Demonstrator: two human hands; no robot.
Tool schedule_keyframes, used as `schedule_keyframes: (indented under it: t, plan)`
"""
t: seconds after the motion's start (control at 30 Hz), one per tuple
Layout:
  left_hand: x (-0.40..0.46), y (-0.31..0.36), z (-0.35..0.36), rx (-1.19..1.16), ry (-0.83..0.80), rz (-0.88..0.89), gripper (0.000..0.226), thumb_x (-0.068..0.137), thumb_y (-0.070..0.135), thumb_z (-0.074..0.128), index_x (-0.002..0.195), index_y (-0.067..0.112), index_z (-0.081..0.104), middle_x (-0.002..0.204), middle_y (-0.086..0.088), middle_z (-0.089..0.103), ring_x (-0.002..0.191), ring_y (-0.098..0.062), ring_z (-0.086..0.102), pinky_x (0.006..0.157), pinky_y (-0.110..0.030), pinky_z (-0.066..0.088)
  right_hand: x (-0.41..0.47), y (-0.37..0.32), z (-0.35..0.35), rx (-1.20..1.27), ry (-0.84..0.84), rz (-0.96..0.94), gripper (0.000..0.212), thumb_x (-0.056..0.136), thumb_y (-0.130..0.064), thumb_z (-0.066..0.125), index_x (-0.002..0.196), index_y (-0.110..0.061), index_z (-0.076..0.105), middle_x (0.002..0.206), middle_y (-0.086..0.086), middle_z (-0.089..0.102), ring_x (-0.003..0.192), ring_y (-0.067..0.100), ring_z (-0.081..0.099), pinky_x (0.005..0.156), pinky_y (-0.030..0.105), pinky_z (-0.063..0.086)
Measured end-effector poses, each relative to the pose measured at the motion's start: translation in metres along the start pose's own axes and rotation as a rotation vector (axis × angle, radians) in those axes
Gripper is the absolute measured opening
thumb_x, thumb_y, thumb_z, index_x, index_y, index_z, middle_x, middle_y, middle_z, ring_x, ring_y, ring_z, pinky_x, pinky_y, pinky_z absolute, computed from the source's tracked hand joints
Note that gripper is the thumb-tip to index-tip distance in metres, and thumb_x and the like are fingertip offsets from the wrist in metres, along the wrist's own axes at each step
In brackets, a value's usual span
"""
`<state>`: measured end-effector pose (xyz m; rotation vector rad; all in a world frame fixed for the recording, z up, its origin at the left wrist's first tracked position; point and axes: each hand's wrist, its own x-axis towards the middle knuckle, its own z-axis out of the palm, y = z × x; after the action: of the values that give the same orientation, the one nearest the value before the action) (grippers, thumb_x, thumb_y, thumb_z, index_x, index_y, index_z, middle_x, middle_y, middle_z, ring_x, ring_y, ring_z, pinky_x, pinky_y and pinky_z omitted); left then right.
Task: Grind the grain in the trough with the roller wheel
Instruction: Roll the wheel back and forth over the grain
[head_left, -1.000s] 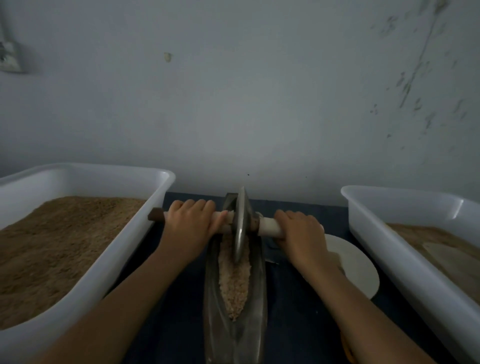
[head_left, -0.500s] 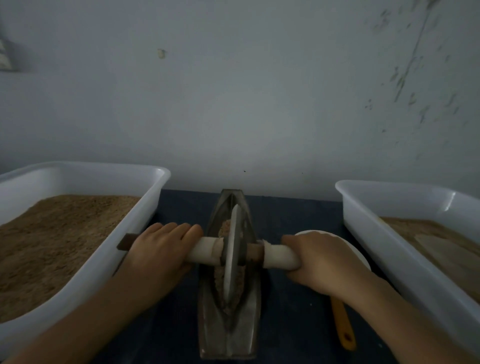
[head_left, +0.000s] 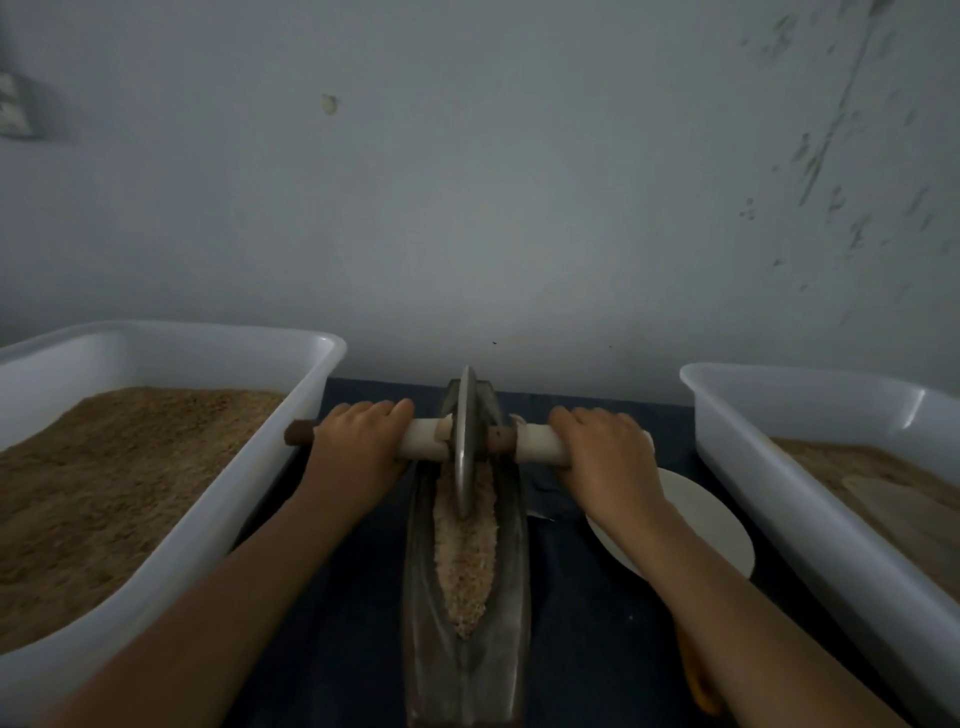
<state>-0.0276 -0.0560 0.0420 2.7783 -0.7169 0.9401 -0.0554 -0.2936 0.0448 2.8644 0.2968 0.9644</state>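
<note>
Metal is what the long, boat-shaped grinding trough (head_left: 466, 644) is made of, and it is lying lengthwise in the lower centre of the frame on a dark blue cloth-covered table (head_left: 576, 613). Pale, coarse crushed grain (head_left: 464, 558) is filling its narrow groove. A thin grey metal roller wheel (head_left: 465, 441) is standing upright on its edge in the far end of the trough, its lower rim sinking into the grain. A wooden axle handle wrapped in white sleeves (head_left: 426, 441) is running through the wheel from left to right. The left hand (head_left: 358, 447) is gripping the handle just left of the wheel, fingers curling over the top. The right hand (head_left: 605, 457) is clamping the handle on the wheel's other side in the same way. At the left of the frame a white rectangular plastic tub (head_left: 228, 499) is holding brown ground meal (head_left: 104, 488). At the right a second white plastic tub (head_left: 810, 493) is holding a shallower brown layer. A round white plate (head_left: 701, 525) is lying between the trough and the right tub, partly under the right forearm.
</note>
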Motion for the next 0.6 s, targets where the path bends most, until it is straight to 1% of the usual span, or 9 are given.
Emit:
schedule_keyframes:
  t: [0.07,0.1,0.17,0.27,0.37,0.43,0.47,0.53,0.6]
  plan:
    - [-0.005,0.001,-0.004,0.012,-0.035,0.016,0.03,0.065,0.023,0.081,0.083,0.014,0.058,0.077,-0.003,0.065,0.071,-0.023,0.063,0.068,-0.033,0.047,-0.008,0.001,-0.004,0.003,-0.096,0.0,0.017,0.08,-0.026,0.063,0.093,-0.019,0.054,0.091,0.0,0.062,0.084,0.022,0.057,0.062,0.03,0.025]
    - [-0.007,0.002,-0.007,0.03,-0.08,0.026,0.028,0.072,0.029,0.075,0.09,0.019,0.056,0.086,0.001,0.065,0.08,-0.019,0.062,0.074,-0.031,0.045,-0.011,0.001,-0.009,0.023,-0.16,0.014,0.016,0.082,-0.029,0.06,0.094,-0.022,0.052,0.094,-0.001,0.062,0.086,0.021,0.057,0.062,0.029,0.026]
    - [-0.009,0.003,-0.014,0.071,-0.157,0.06,0.025,0.081,0.039,0.063,0.099,0.027,0.049,0.1,0.009,0.061,0.092,-0.011,0.058,0.081,-0.026,0.041,-0.014,0.0,-0.026,0.09,-0.364,0.036,0.016,0.082,-0.031,0.059,0.094,-0.025,0.051,0.095,-0.002,0.062,0.087,0.02,0.058,0.061,0.029,0.031]
    - [-0.009,0.007,-0.031,0.057,-0.338,0.078,0.024,0.083,0.042,0.058,0.101,0.032,0.045,0.104,0.011,0.059,0.096,-0.009,0.057,0.077,-0.023,0.038,-0.013,0.001,-0.053,0.221,-0.737,0.001,0.018,0.078,-0.028,0.065,0.089,-0.026,0.052,0.091,-0.004,0.06,0.082,0.013,0.058,0.058,0.023,0.039]
    - [-0.008,0.008,-0.041,0.03,-0.48,0.082,0.025,0.081,0.042,0.06,0.103,0.035,0.049,0.104,0.011,0.06,0.096,-0.008,0.057,0.08,-0.024,0.042,-0.01,0.003,-0.071,0.316,-0.936,-0.014,0.021,0.076,-0.025,0.069,0.084,-0.03,0.05,0.08,-0.009,0.057,0.075,0.007,0.057,0.054,0.015,0.04]
    - [-0.007,0.008,-0.041,0.038,-0.506,0.076,0.025,0.081,0.04,0.061,0.103,0.034,0.05,0.104,0.011,0.06,0.095,-0.008,0.058,0.08,-0.024,0.043,-0.009,0.0,-0.071,0.311,-0.942,-0.02,0.02,0.077,-0.024,0.068,0.085,-0.03,0.051,0.081,-0.009,0.057,0.075,0.007,0.057,0.055,0.015,0.042]
    - [-0.006,0.008,-0.039,0.044,-0.512,0.069,0.026,0.081,0.039,0.062,0.103,0.034,0.05,0.104,0.01,0.06,0.096,-0.008,0.057,0.08,-0.024,0.043,-0.008,-0.002,-0.067,0.285,-0.905,-0.029,0.019,0.077,-0.024,0.068,0.086,-0.028,0.051,0.084,-0.008,0.059,0.077,0.008,0.057,0.057,0.018,0.042]
    - [-0.003,0.009,-0.034,0.053,-0.517,0.049,0.029,0.081,0.04,0.062,0.106,0.032,0.049,0.106,0.008,0.059,0.097,-0.01,0.057,0.082,-0.026,0.044,-0.005,-0.004,-0.055,0.209,-0.783,-0.027,0.016,0.078,-0.027,0.065,0.09,-0.024,0.055,0.094,-0.004,0.063,0.084,0.013,0.059,0.06,0.024,0.042]
    - [0.003,0.007,-0.028,0.06,-0.511,0.039,0.031,0.082,0.041,0.062,0.107,0.031,0.048,0.106,0.007,0.059,0.096,-0.011,0.058,0.084,-0.029,0.046,-0.002,-0.004,-0.042,0.147,-0.665,0.003,0.023,0.079,-0.032,0.063,0.1,-0.024,0.059,0.101,-0.002,0.063,0.089,0.018,0.06,0.063,0.028,0.04]
